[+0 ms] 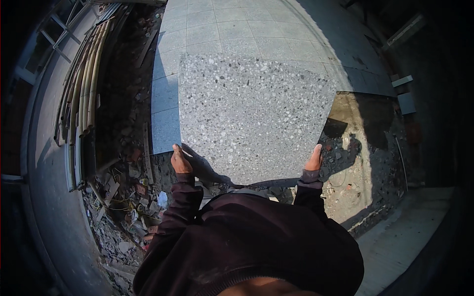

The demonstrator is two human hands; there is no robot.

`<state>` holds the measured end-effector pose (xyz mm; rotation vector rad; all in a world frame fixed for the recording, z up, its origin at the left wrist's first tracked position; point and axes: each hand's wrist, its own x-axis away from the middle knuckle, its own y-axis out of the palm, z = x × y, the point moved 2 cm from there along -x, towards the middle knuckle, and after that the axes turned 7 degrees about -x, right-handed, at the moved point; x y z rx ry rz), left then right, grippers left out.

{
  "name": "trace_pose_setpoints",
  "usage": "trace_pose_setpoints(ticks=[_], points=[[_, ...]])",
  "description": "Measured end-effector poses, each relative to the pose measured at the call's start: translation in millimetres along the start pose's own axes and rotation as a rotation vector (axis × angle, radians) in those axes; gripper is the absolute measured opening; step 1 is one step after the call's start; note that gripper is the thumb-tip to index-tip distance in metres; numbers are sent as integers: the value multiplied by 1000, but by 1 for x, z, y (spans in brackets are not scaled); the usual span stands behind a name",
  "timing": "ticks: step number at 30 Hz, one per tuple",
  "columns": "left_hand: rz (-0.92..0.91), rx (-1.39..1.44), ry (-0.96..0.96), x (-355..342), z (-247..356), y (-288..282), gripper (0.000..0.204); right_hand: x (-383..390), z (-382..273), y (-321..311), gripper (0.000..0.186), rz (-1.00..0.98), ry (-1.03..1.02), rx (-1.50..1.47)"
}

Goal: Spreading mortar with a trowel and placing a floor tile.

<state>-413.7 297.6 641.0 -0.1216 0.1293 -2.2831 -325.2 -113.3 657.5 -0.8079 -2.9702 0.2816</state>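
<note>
A large square grey slab with a speckled, pebbly terrazzo face, a terrazzo tile (pixel 254 116), is held up in front of my body. My left hand (pixel 181 160) grips its near left corner, thumb up along the edge. On the opposite side, my right hand (pixel 313 158) grips the near right edge, its thumb also pointing up. Most fingers of both hands are hidden under or behind the slab. Beyond it lies a floor of laid grey tiles (pixel 202 32), partly covered from view by the slab.
Broken rubble (pixel 140 197) covers the ground to my left. A bundle of bamboo poles (pixel 89 81) lies farther left. Right of the slab is a bare patch of dirt (pixel 353 182) with my shadow on it. A pale concrete strip (pixel 405 232) runs along the lower right.
</note>
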Motion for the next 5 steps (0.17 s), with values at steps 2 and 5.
trace_pose_setpoints(ticks=[2,5], points=[[132,271,-158,-35,11,22,67,-12,-25,26,64,73,-120,-398],[-140,444,8,-88,14,30,77,-29,-31,56,75,-369,138,-1101]])
